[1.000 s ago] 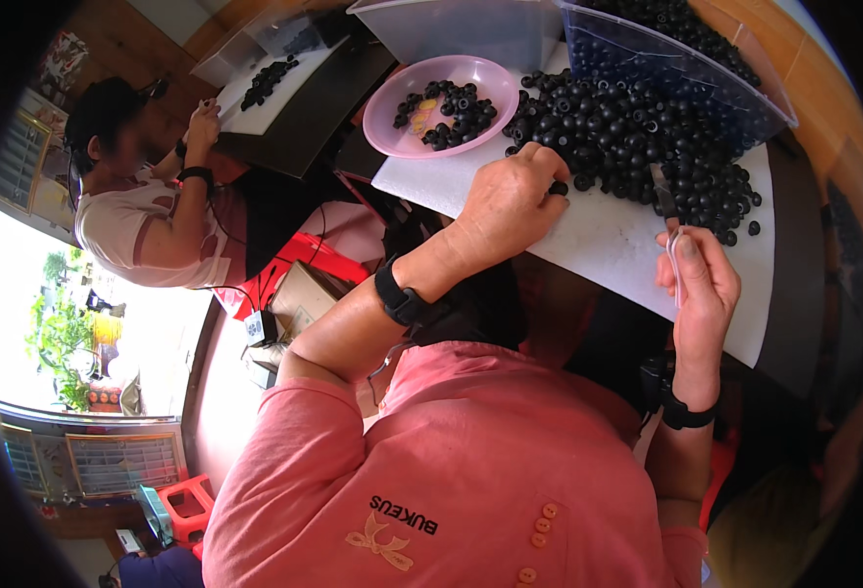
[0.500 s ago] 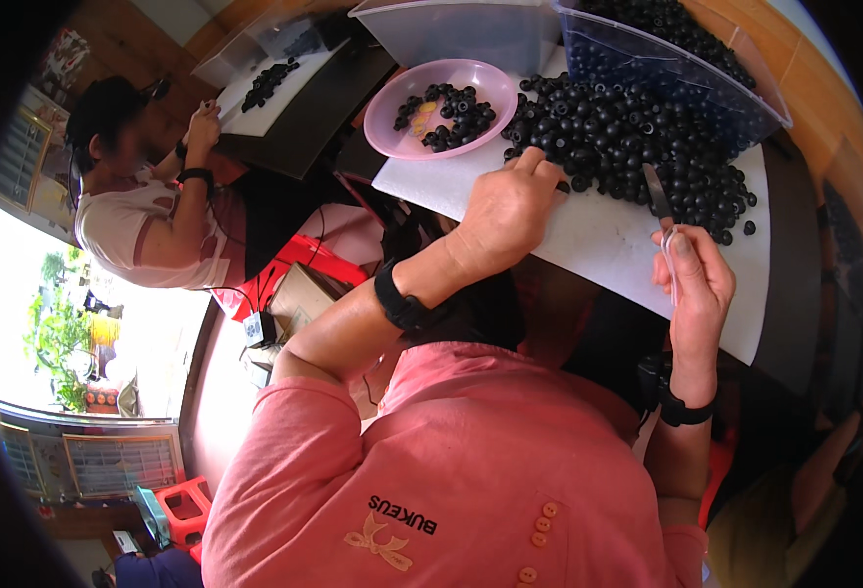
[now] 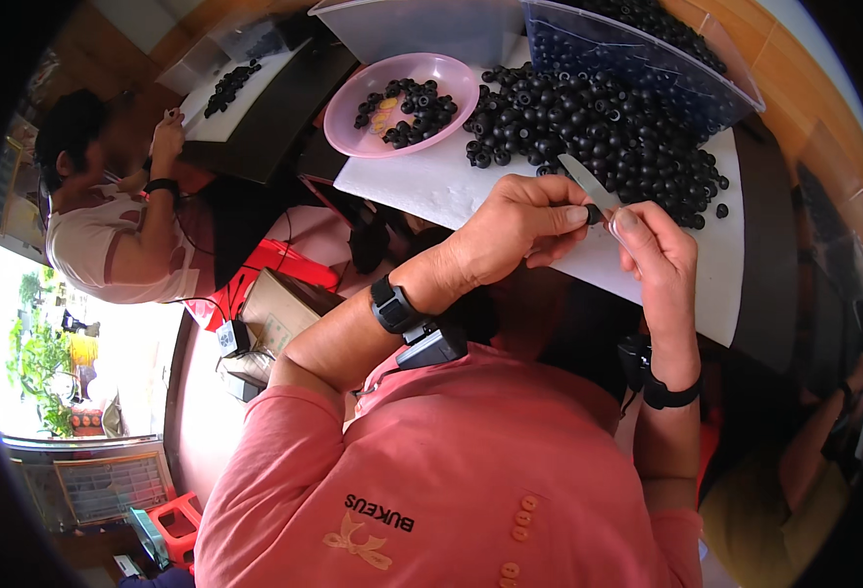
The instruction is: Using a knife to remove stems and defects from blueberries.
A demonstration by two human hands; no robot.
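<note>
My left hand (image 3: 521,220) is closed, pinching a small black round piece (image 3: 593,214) between thumb and fingers. My right hand (image 3: 665,250) grips a small knife (image 3: 588,181), its blade pointing up and to the left just beyond the piece. The two hands almost meet over the near edge of a white board (image 3: 402,188). Beyond them a big pile of similar black round pieces (image 3: 598,127) covers the board, some showing a hole. Left of the pile sits a pink bowl (image 3: 341,125) with several black pieces in it.
A clear bin (image 3: 637,80) of black pieces stands behind the pile, with another clear bin (image 3: 421,34) to its left. At the far left a person (image 3: 123,235) works at a dark table with their own board (image 3: 265,88). A cardboard box (image 3: 276,314) is on the floor.
My left hand has drawn back from the pile toward the right hand, now with a black piece showing in its fingers. The knife has swung leftward to it.
</note>
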